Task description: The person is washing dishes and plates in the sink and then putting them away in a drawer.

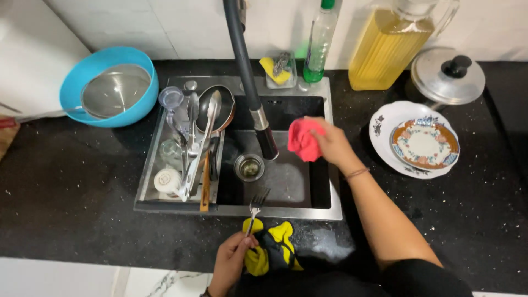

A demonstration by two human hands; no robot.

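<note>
Pink cloth (303, 140), bunched tight in the right hand (330, 144), fingers closed round it. Held over the right side of the steel sink (286, 181), just beside the dark tap spout (250, 82). Pinched by its handle in the left hand (231, 261): 1 fork (256, 206), tines up over the sink's near rim. Rested, that hand, against a yellow-and-black cloth (275, 250) at the counter's edge.

Judged well along. Already racked in the drainer tray (148, 181) at the left: tongs (201, 143), a small pan, cups. Basin bare apart from the drain. Seemingly left: the fork itself, and perhaps the 2 stacked plates (423, 144) on the black counter at the right, clean or dirty impossible to tell. Set apart at the far left, a blue bowl (110, 85) with a steel pan inside.
</note>
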